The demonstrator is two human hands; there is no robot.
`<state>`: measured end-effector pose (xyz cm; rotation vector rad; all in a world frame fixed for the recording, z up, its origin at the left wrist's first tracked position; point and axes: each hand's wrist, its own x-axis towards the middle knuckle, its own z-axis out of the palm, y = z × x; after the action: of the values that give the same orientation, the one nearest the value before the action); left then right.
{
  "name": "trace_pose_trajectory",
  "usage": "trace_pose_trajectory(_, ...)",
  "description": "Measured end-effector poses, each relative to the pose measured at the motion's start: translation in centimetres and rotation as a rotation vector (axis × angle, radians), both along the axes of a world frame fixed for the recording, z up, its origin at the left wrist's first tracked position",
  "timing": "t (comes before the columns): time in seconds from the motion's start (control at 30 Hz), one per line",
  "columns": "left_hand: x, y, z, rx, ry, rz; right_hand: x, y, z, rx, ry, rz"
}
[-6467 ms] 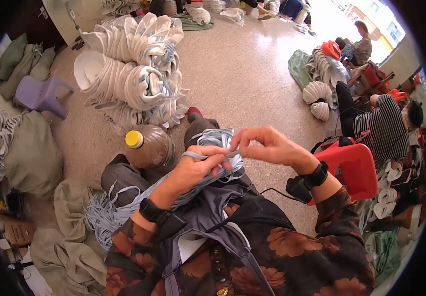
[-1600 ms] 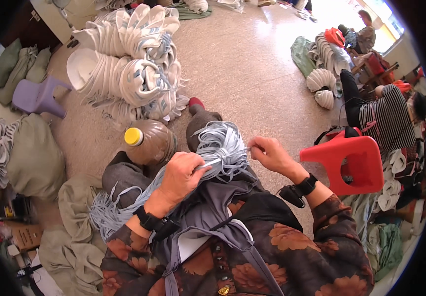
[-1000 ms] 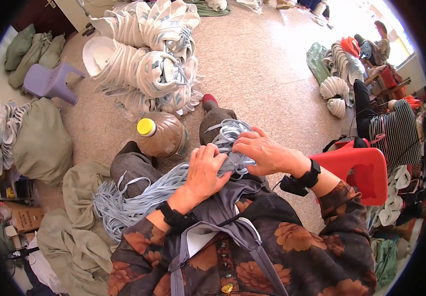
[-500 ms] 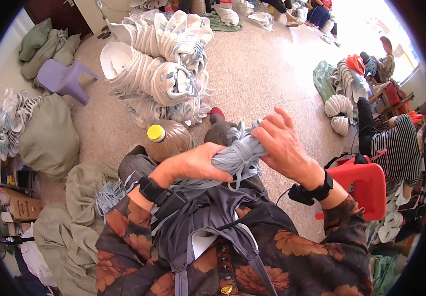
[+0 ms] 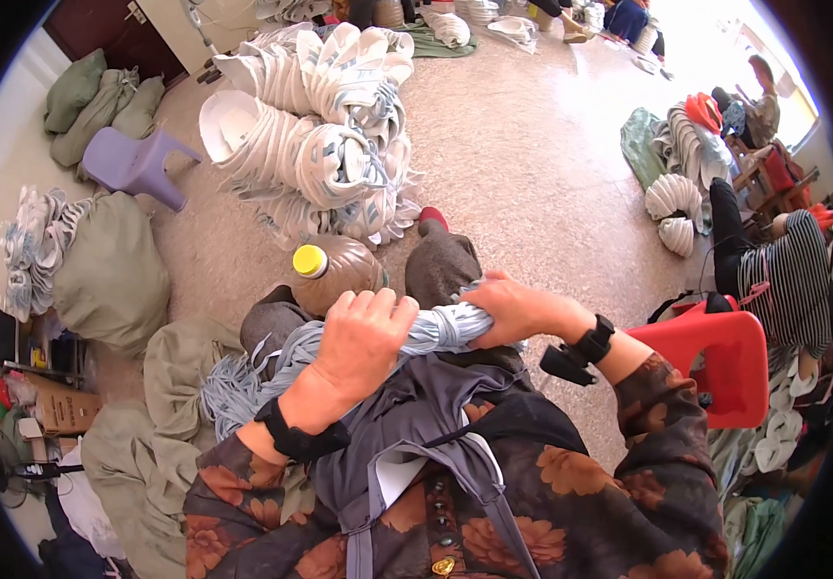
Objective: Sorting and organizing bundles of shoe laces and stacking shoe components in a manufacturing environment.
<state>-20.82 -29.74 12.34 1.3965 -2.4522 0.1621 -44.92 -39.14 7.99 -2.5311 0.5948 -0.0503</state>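
Note:
A thick bundle of pale blue-grey laces (image 5: 438, 329) lies across my lap. My left hand (image 5: 366, 343) is closed over the bundle from above, its knuckles up. Farther right, my right hand (image 5: 513, 311) grips the bundle's right end, thumb and fingers around it. Loose strands of the laces trail left from my left hand over my left thigh to a heap beside a grey-green cloth sack. Beneath the bundle lies my grey apron (image 5: 388, 415). What the fingertips touch on the underside is hidden.
A large brown bottle with a yellow cap (image 5: 310, 261) stands between my knees. Beyond it rise stacks of white shoe uppers (image 5: 310, 145). A red plastic stool (image 5: 725, 362) is at my right, a purple stool (image 5: 137, 164) at far left. Sacks (image 5: 112, 270) lie left; other people sit at right.
My left hand has turned from cupping the bundle's side to gripping it from above. My right hand has lowered onto its end. The bundle now lies lower and flatter, stretched to the left.

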Motion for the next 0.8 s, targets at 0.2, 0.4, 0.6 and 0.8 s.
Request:
trace_pose_trajectory(0.2, 1.9, 1.0, 4.3, 0.594, 0.546, -0.263, -1.8, -0.9, 6.4, -0.347, -0.355, -0.262)
trace_pose_trajectory(0.4, 4.6, -3.3, 0.4, 0.996, 1.183, -0.121, -2.5, 1.4, 16.9, -0.891, -0.512, -0.318)
trace_pose_trajectory(0.6, 6.1, 3.2, -2.9, 1.808, 1.16, -0.323, -3.5, -1.2, 17.6, -1.078, -0.44, -0.374)
trace_pose_trajectory(0.8, 13.7, 11.7, -3.7, 1.4, 0.755, 0.064, -1.0, -7.9, 17.2, -1.021, -0.351, -0.331)
